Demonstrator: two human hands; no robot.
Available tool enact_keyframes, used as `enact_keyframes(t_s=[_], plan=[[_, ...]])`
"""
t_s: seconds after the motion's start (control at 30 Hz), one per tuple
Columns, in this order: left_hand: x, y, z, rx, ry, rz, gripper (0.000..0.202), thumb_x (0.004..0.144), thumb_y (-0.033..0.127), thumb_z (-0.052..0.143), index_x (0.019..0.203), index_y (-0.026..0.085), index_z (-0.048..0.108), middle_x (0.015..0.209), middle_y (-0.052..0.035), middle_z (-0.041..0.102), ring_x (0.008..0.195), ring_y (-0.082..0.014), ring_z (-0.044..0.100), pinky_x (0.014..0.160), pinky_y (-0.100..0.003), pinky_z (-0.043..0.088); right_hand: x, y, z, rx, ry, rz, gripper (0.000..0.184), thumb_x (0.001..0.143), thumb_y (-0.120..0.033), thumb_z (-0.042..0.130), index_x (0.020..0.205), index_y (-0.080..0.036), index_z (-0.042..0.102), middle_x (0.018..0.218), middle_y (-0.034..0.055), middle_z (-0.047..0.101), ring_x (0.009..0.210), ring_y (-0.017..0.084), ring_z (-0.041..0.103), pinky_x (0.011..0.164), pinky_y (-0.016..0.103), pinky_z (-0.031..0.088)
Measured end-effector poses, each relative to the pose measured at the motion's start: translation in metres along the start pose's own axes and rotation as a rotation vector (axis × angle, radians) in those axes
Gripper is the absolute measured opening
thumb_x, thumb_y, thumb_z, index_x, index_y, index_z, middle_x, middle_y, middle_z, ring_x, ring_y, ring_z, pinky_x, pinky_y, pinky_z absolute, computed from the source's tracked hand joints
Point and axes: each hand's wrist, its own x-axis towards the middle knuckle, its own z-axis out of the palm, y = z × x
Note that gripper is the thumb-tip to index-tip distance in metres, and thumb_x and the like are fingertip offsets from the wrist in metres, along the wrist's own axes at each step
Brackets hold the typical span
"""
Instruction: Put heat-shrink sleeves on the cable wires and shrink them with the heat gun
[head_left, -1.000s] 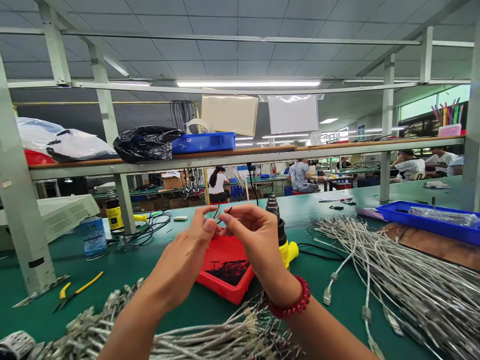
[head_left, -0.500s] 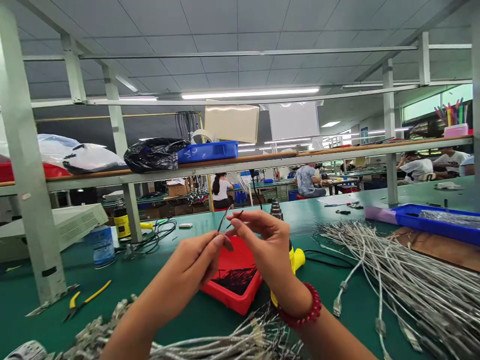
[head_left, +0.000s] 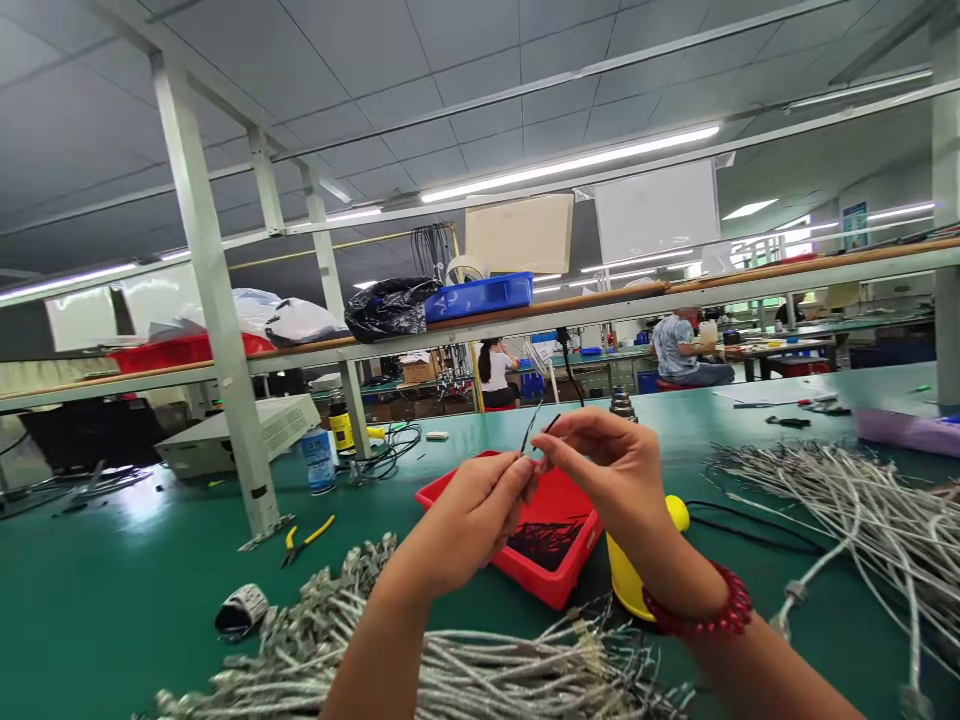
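Note:
Above the red tray [head_left: 551, 590], my left hand [head_left: 465, 515] is closed in a pinch on thin dark wires [head_left: 531, 428] that stick up past its fingertips. The rest of what it holds is hidden by the fingers. Close beside them, my right hand [head_left: 619, 475] pinches a short thin black tube [head_left: 553, 423] between thumb and finger. The tube is very near the wire tips; I cannot tell if they touch. Many similar black pieces [head_left: 551, 540] lie in the tray. A red bead bracelet [head_left: 709, 605] circles my right wrist.
Bundled grey cables [head_left: 517, 670] lie in front of me, with another cable pile [head_left: 840, 500] at the right. A yellow heat gun [head_left: 626, 580] stands behind my right wrist. Yellow-handled pliers [head_left: 307, 540] and a blue can [head_left: 319, 462] are at left. A shelf [head_left: 585, 307] spans the bench.
The view has turned left and tilted, so the bench things appear further right. Both hands keep their pinches, with the black tube still beside the wire tips.

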Motion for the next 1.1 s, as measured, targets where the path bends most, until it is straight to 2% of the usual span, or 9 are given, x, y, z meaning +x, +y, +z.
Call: enact_keyframes(t_s=[0.13, 0.23, 0.37, 0.57, 0.73, 0.9, 1.1], plan=[[0.000, 0.000, -0.002, -0.082, -0.035, 0.004, 0.041, 0.095, 0.052, 0.042, 0.072, 0.018, 0.042, 0.048, 0.0080, 0.030, 0.035, -0.0055, 0.026, 0.030, -0.015, 0.027, 0.001, 0.001, -0.002, 0.013, -0.047, 0.011, 0.014, 0.069, -0.024, 0.082, 0.075, -0.019, 0.071, 0.071, 0.0008, 0.073, 0.057, 0.013, 0.068, 0.057, 0.021, 0.060], [0.000, -0.001, -0.003, -0.060, -0.034, 0.024, 0.040, 0.096, 0.051, 0.041, 0.074, 0.018, 0.043, 0.048, 0.0082, 0.032, 0.033, -0.0056, 0.029, 0.029, -0.015, 0.028, 0.001, 0.003, -0.004, 0.015, -0.114, -0.015, 0.012, 0.072, -0.022, 0.081, 0.079, -0.021, 0.071, 0.077, 0.0014, 0.074, 0.063, 0.013, 0.070, 0.060, 0.020, 0.059], [0.000, -0.003, -0.003, -0.004, -0.016, 0.032, 0.039, 0.097, 0.051, 0.040, 0.075, 0.018, 0.042, 0.049, 0.0080, 0.035, 0.033, -0.0056, 0.033, 0.030, -0.015, 0.029, 0.002, 0.005, -0.007, 0.001, -0.137, -0.059, 0.011, 0.074, -0.018, 0.078, 0.080, -0.024, 0.072, 0.086, -0.0001, 0.074, 0.068, 0.011, 0.070, 0.064, 0.019, 0.059], [-0.001, -0.002, -0.007, 0.085, 0.049, 0.068, 0.034, 0.097, 0.047, 0.043, 0.078, 0.018, 0.045, 0.050, 0.0077, 0.037, 0.037, -0.0056, 0.037, 0.034, -0.015, 0.031, 0.004, 0.007, -0.009, -0.038, -0.177, -0.075, 0.009, 0.074, -0.017, 0.077, 0.079, -0.023, 0.074, 0.080, 0.0010, 0.073, 0.068, 0.011, 0.068, 0.065, 0.019, 0.058], [-0.004, 0.000, -0.011, 0.088, 0.065, 0.067, 0.036, 0.097, 0.049, 0.041, 0.078, 0.019, 0.044, 0.048, 0.0086, 0.033, 0.037, -0.0068, 0.035, 0.037, -0.017, 0.035, 0.002, 0.009, -0.004, 0.001, -0.124, -0.001, 0.010, 0.070, -0.021, 0.081, 0.077, -0.023, 0.075, 0.070, 0.0002, 0.071, 0.058, 0.011, 0.067, 0.057, 0.017, 0.057], [-0.005, -0.002, -0.010, 0.341, 0.097, 0.086, 0.033, 0.099, 0.045, 0.039, 0.081, 0.019, 0.048, 0.053, 0.0066, 0.041, 0.044, -0.0065, 0.040, 0.045, -0.018, 0.034, 0.001, 0.008, -0.003, 0.005, -0.086, 0.017, 0.013, 0.066, -0.017, 0.083, 0.074, -0.023, 0.074, 0.066, -0.0018, 0.071, 0.058, 0.009, 0.067, 0.057, 0.013, 0.056], [-0.003, -0.002, -0.008, 0.364, 0.133, 0.104, 0.036, 0.100, 0.048, 0.036, 0.082, 0.019, 0.048, 0.048, 0.0077, 0.043, 0.041, -0.0074, 0.042, 0.047, -0.022, 0.032, 0.002, 0.007, -0.006, -0.043, -0.147, -0.006, 0.010, 0.076, -0.018, 0.076, 0.083, -0.025, 0.077, 0.069, -0.0009, 0.074, 0.063, 0.011, 0.071, 0.064, 0.015, 0.059]])
